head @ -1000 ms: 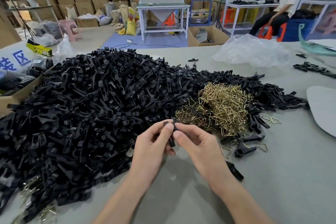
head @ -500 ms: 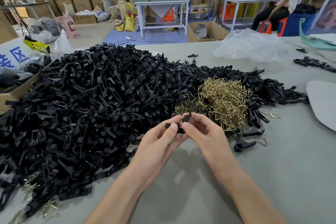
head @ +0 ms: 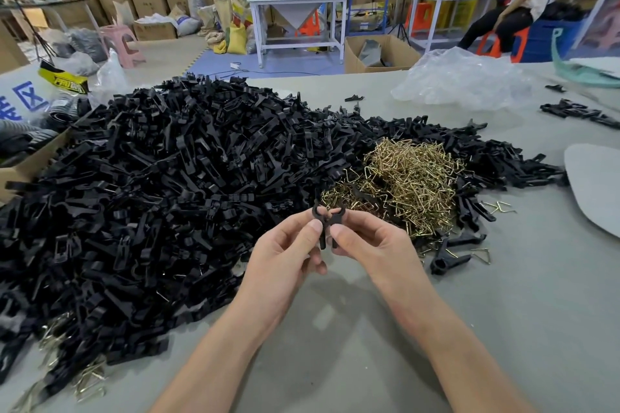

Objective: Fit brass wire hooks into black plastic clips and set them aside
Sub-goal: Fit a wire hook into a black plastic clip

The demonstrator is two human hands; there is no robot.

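Note:
My left hand (head: pixel 285 251) and my right hand (head: pixel 369 245) meet above the grey table, each pinching one half of a black plastic clip (head: pixel 327 218) held upright, the two halves side by side with their ring ends up. No brass hook shows between my fingers. A big heap of black clips (head: pixel 161 198) fills the left and middle of the table. A tangled mound of brass wire hooks (head: pixel 409 178) lies just behind my right hand.
Loose clips (head: pixel 448 261) and stray hooks (head: pixel 503 208) lie right of my hands. A crumpled clear plastic bag (head: pixel 463 80) sits at the far right, a cardboard box (head: pixel 30 164) at the left edge. A person sits in the background.
The clip pieces have turned upright between my fingertips, ring ends now on top. Both hands stayed at the same spot in front of the brass mound.

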